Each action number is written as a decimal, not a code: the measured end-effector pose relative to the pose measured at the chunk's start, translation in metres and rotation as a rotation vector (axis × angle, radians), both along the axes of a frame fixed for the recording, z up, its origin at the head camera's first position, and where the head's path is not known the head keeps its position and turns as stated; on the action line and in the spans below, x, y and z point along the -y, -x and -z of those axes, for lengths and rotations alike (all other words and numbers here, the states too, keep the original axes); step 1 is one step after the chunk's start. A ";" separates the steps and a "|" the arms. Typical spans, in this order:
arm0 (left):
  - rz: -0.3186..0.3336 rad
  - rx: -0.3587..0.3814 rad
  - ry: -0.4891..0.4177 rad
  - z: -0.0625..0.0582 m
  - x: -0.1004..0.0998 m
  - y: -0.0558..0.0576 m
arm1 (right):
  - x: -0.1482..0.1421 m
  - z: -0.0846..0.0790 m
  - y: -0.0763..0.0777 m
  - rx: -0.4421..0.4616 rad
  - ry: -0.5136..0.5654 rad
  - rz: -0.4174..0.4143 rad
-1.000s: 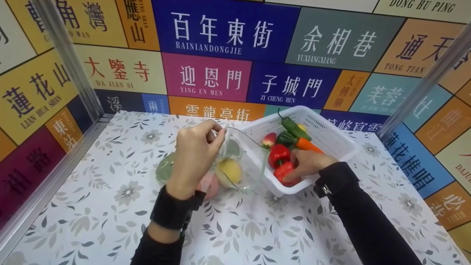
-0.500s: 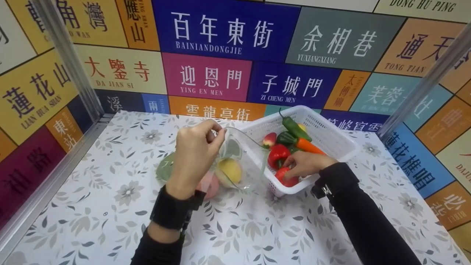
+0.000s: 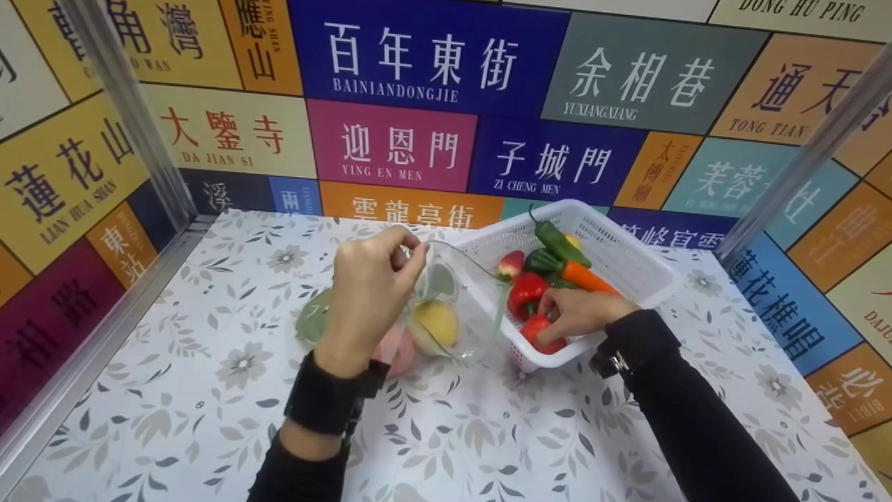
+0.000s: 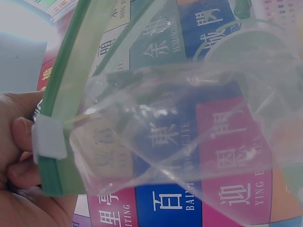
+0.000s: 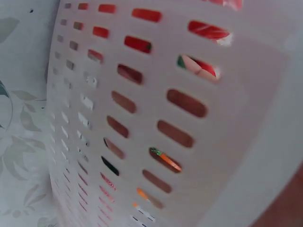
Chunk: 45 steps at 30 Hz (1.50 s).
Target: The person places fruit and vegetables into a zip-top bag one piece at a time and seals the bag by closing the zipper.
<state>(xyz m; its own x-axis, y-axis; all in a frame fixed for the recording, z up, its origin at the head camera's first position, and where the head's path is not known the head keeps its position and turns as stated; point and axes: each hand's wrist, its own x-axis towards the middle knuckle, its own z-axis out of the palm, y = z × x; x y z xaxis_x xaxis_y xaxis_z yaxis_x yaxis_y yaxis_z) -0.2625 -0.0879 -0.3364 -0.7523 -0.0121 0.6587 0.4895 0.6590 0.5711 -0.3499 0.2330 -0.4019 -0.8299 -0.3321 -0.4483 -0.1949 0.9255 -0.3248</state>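
My left hand [image 3: 373, 296] pinches the top edge of a clear zip bag [image 3: 481, 324] at its white slider [image 4: 49, 137], beside the green zip strip [image 4: 64, 75]. The bag's mouth gapes toward the basket. A yellow fruit [image 3: 433, 324] shows through the bag, with pink and green round patches near it. My right hand [image 3: 582, 312] reaches into the white basket [image 3: 644, 275], thumb and fingers gripping a red bell pepper [image 3: 536, 331] in its near corner. Another red bell pepper [image 3: 527, 293] lies just behind. In the right wrist view the basket wall [image 5: 156, 109] hides most of the hand.
Also in the basket are a green chili pepper [image 3: 561, 244], a carrot [image 3: 589, 277], a dark green vegetable [image 3: 540, 262] and a red-and-yellow fruit [image 3: 511, 265]. The floral tabletop [image 3: 488, 439] meets sign-covered panels [image 3: 418, 56] at the back and sides.
My right hand's fingers have drawn back slightly and closed in on the near red bell pepper, which has shifted a little in the corner. The left hand and bag have stayed put.
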 end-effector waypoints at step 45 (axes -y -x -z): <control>-0.017 0.003 -0.007 0.002 0.000 0.000 | 0.091 -0.015 -0.096 -0.637 0.937 0.128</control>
